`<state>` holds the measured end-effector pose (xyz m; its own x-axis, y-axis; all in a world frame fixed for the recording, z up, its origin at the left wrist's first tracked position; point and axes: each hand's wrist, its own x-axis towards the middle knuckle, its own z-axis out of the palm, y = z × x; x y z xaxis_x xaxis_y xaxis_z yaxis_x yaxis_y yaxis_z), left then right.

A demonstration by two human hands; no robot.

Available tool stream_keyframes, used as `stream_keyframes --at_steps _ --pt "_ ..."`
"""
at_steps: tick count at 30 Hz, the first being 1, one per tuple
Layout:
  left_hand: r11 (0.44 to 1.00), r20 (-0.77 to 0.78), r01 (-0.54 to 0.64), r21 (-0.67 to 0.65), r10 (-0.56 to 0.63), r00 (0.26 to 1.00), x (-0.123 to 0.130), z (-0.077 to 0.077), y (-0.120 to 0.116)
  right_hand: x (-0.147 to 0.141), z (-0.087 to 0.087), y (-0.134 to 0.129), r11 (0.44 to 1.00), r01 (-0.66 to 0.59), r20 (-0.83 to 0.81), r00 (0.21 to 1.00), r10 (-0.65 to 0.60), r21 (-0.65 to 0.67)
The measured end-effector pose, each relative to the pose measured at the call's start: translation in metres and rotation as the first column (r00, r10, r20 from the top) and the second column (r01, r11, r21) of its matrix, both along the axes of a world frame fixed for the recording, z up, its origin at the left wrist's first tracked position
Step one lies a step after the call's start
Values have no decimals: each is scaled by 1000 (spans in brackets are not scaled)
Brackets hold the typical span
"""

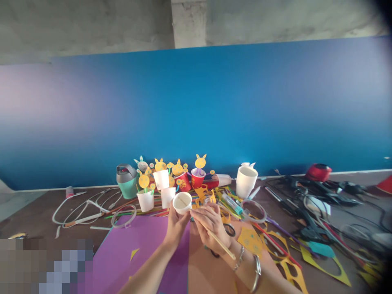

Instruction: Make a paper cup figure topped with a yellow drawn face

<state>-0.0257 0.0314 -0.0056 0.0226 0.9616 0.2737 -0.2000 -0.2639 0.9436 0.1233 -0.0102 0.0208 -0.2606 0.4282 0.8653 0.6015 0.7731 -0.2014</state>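
Observation:
A white paper cup [182,203] is tilted so its open mouth faces the camera, and my left hand [176,228] is closed around its lower left side. Against the cup's right side, my right hand [211,226] is closed on a thin light wooden stick [222,244], whose far end meets the cup's rim. Purple paper [128,249] and orange paper [208,269] lie beneath my hands. Behind the cup stand white cups [145,201] and red cups [198,178] with yellow animal-head cutouts [200,162].
A green and grey pot [127,181] stands at the back left, a stack of white cups [246,179] at the back right. Tape rolls [123,216], yellow cut paper scraps [251,241] and a black glue gun [312,228] with cables lie around. A blue partition [196,110] rises behind.

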Motion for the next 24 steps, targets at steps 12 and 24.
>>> stream_keyframes --at_steps 12,24 --pt "1000 -33 2 15 -1 999 0 2 -3 -1 0 0 999 -23 -50 998 25 31" --pt "999 -57 16 45 -14 998 2 3 -4 0 -4 0 999 -34 -58 998 35 15"
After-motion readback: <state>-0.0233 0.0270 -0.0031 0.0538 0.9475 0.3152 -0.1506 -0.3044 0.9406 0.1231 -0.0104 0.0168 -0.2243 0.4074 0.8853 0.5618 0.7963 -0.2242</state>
